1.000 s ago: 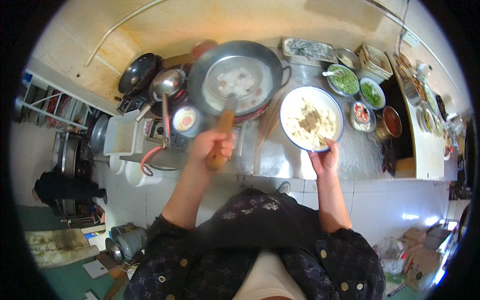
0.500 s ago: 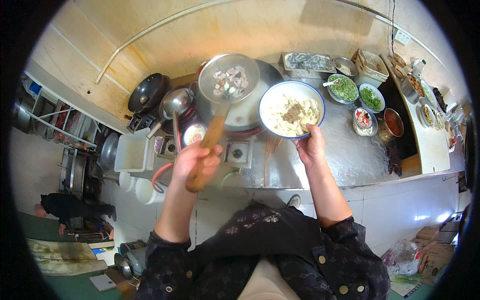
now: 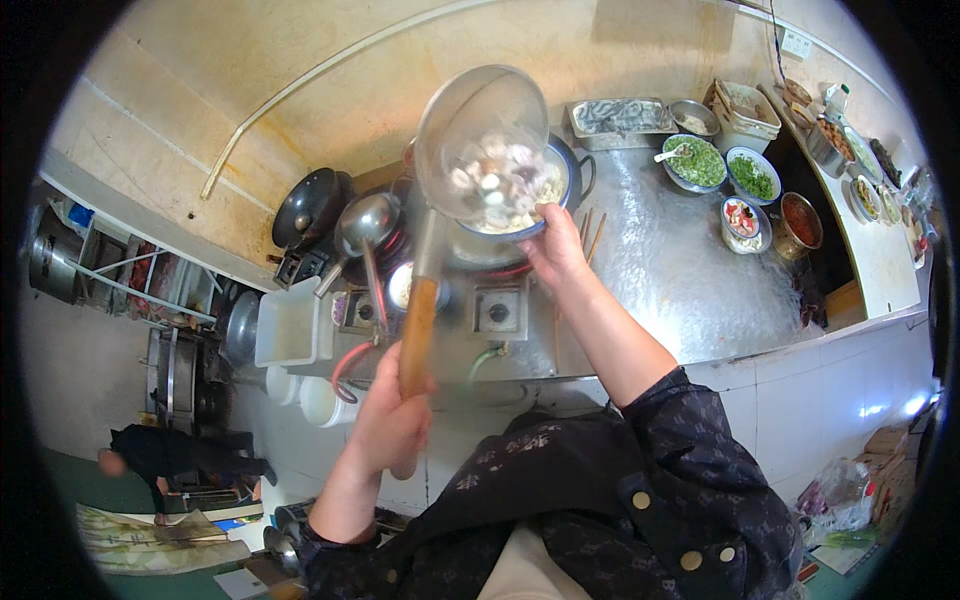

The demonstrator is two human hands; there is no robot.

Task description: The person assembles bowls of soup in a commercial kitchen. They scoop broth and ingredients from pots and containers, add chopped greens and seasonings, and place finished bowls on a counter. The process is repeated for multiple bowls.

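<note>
My left hand (image 3: 390, 425) is closed around the wooden handle (image 3: 418, 330) of a wire-mesh strainer (image 3: 470, 105), tilted to the right. Below its mesh, pale pinkish-grey food pieces (image 3: 495, 170), blurred by motion, tumble into a white bowl (image 3: 508, 236) with a blue rim. My right hand (image 3: 553, 245) grips this bowl at its near right rim, the thumb on top. The strainer covers the bowl's left part; pale cut pieces show at the right inside it. Strainer and bowl are over a large pot (image 3: 487, 258) on the stove, mostly hidden by them.
Left of the pot are a metal ladle (image 3: 368, 225), a dark wok (image 3: 303, 210) and a white plastic tub (image 3: 290, 325). Bowls of chopped greens (image 3: 694, 165) and a pot of red seasoning (image 3: 801, 222) stand on the steel counter (image 3: 670, 290). Another person (image 3: 185, 460) is at far left.
The bowl has moved left under the strainer, which has risen, shifted right and tipped. Its pieces are now falling into the bowl. My left hand has dropped lower.
</note>
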